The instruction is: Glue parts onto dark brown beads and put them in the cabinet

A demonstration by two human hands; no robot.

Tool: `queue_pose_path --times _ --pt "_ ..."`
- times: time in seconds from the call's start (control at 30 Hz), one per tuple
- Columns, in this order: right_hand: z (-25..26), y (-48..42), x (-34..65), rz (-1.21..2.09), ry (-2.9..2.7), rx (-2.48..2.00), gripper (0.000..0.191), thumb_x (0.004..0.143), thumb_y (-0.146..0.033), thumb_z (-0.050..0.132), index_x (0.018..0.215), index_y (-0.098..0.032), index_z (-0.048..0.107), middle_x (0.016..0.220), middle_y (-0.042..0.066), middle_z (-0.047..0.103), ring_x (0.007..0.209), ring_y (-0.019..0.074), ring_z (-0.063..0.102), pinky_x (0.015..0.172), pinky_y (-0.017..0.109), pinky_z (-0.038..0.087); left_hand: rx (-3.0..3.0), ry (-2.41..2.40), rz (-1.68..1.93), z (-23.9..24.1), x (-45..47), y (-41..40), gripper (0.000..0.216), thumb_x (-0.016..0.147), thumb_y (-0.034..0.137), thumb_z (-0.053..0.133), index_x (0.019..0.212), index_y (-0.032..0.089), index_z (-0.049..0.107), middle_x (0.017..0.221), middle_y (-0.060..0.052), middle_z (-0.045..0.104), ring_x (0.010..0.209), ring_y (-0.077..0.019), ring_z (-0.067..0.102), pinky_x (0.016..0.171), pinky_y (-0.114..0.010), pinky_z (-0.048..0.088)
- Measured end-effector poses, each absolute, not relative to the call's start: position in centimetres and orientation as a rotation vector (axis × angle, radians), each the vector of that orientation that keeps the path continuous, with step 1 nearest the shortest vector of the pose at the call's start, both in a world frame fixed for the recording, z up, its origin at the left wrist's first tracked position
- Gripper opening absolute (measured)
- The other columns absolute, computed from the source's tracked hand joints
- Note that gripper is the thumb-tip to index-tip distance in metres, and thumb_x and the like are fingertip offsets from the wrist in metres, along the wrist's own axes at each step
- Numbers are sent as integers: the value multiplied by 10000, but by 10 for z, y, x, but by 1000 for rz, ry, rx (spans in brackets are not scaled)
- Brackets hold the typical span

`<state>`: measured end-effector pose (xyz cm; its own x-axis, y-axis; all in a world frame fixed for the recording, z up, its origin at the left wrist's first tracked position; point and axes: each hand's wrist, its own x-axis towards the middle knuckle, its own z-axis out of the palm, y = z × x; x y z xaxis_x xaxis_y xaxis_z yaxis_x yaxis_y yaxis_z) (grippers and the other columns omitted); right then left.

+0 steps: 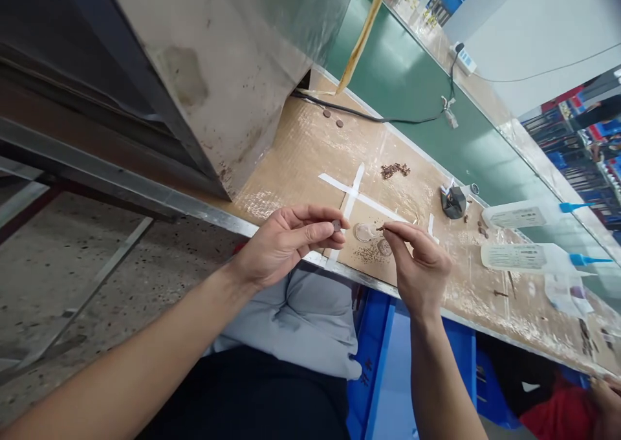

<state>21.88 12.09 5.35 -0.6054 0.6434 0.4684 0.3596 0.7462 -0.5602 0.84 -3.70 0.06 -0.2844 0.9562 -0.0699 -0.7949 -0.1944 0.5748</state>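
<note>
Between the thumb and fingers of my left hand (pixel 295 239) is a small dark round disc (pixel 336 225), raised above the bench's front edge. My right hand (pixel 420 255) pinches a tiny brown piece (pixel 380 229), too small to make out fully. Under and between the hands sit a small clear round dish (pixel 363 233) and a second little round container (pixel 384 248). Fine tan grains (pixel 369 254) lie scattered around them on the brown board. Farther back is a loose pile of small reddish-brown pieces (pixel 395 170).
A large metal cabinet (pixel 233 58) stands on the bench at left. Two more discs (pixel 333 118) lie near a black cable (pixel 369 115). To the right are clear bottles with blue tips (pixel 517 215) and a dark object (pixel 453 202). A blue drawer (pixel 398 369) sits below; another person's hand (pixel 605 395) shows lower right.
</note>
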Motion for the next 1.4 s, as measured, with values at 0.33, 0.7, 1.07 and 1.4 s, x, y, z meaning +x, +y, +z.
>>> queue_pose_path --times 0.33,0.7,1.07,1.4 --pt "56 124 218 562 -2359 -666 144 1143 -257 774 1148 -312 907 1159 30 889 1062 270 847 967 442 669 354 593 1763 2 7 -38 187 967 213 984 1147 179 946 1138 -94 911 924 -170 865 949 -265 711" --pt "56 120 217 471 -2310 -676 116 1137 -288 786 1128 -296 901 1116 33 895 1031 264 856 946 428 681 346 615 1762 0 8 -38 191 970 217 981 1152 174 943 1149 -111 909 944 -184 865 956 -279 711" --pt "60 102 210 366 -2347 -756 132 1140 -243 755 1139 -279 882 1065 24 875 859 219 783 860 399 632 344 594 1770 2 8 -39 186 974 206 977 1155 177 945 1164 -105 909 916 -173 867 929 -262 718" --pt "58 99 209 280 -2371 -747 133 1157 -266 744 1141 -281 875 1061 25 872 855 226 782 867 414 641 351 560 1770 2 9 -39 186 985 193 960 1169 174 937 1198 -116 901 935 -182 866 946 -288 714"
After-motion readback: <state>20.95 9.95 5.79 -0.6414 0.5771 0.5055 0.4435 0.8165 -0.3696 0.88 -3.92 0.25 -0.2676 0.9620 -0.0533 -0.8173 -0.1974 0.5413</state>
